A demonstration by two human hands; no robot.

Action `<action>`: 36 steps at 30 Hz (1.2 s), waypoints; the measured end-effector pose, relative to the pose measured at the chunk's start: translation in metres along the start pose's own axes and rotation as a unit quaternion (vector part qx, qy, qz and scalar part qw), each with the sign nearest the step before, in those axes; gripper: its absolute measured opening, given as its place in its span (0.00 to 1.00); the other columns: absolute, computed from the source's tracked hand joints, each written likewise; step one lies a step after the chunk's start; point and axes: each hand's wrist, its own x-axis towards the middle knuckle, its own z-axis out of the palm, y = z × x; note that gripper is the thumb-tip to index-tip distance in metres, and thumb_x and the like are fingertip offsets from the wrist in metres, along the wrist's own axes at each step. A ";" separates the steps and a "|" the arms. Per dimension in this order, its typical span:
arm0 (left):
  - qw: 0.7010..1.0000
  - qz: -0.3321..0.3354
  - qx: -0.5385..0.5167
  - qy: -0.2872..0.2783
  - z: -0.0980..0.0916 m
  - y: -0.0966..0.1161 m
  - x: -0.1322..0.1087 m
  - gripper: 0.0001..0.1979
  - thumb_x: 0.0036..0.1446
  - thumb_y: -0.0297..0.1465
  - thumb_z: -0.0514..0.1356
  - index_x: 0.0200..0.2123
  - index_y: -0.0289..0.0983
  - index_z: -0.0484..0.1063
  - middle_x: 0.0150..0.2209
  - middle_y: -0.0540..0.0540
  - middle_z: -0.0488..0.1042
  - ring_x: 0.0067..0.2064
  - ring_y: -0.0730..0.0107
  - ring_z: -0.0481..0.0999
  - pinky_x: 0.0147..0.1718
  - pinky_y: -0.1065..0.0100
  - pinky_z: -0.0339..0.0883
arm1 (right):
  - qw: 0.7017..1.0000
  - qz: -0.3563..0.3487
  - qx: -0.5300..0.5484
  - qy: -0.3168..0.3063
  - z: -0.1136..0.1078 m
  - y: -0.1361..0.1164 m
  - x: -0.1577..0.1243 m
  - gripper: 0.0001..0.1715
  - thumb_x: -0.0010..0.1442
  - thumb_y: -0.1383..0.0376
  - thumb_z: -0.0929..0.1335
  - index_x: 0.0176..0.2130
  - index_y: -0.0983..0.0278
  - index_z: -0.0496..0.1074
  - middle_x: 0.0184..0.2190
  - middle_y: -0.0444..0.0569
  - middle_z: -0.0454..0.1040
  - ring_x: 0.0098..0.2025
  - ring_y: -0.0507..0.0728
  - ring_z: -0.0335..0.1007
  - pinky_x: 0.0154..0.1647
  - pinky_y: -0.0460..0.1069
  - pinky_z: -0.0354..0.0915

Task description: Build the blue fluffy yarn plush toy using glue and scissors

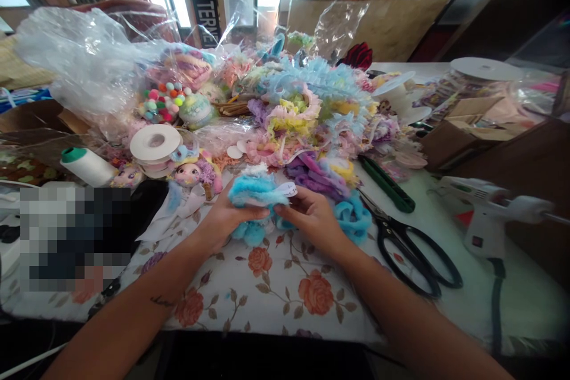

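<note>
Fluffy blue fabric trim (253, 190) is bunched above the flowered cloth, with a white tuft at its top. My left hand (225, 214) is closed around its left side, thumb lying across the front. On the right, my right hand (307, 214) pinches the same trim near a small white printed tag (287, 190). More blue trim hangs below my fingers. Just beyond my right hand lie a purple fuzzy strip (312, 175) and a turquoise loop (354, 217) on the table.
Black-handled scissors (409, 252), a green cutter (387, 184) and a white glue gun (494, 214) lie at right. A white ribbon spool (155, 145), a thread cone (89, 167) and doll faces (187, 173) stand at left. Behind is a heap of pastel ruffles (298, 89).
</note>
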 end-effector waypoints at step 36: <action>1.000 -0.018 0.016 -0.018 0.006 0.006 -0.001 0.22 0.40 0.35 0.78 0.40 0.38 0.80 0.40 0.44 0.81 0.44 0.52 0.80 0.36 0.62 0.74 | 0.998 0.047 -0.038 -0.009 0.000 -0.006 -0.001 0.21 0.54 0.48 0.77 0.40 0.60 0.78 0.37 0.47 0.79 0.40 0.59 0.74 0.42 0.52 0.67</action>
